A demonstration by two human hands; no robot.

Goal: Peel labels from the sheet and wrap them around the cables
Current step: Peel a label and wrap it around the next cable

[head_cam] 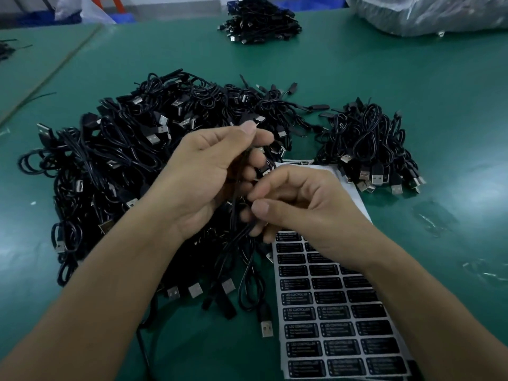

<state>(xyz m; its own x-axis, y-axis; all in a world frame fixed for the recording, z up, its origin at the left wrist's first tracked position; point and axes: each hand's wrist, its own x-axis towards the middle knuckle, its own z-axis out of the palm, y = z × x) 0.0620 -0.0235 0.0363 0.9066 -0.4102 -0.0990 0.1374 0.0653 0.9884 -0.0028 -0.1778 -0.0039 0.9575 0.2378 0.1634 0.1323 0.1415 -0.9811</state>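
The label sheet (pixel 327 320) runs off the near edge and lies partly under the right hand (pixel 308 207) and its forearm; its fine print blurs. Its fingers (pixel 275 185) hide the spot they pinch on the cable (pixel 242 234). The far-right plastic bag (pixel 428 15) is cropped.

Both hands (pixel 209 171) (pixel 305 207) pinch one black cable (pixel 236 237).

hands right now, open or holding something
Left hand: grips a black cable.
Right hand: pinches the same cable.

Bare forearms (pixel 110 284), bare left grip (pixel 198 174) and right grip (pixel 308 204), short trimmed fingernails.
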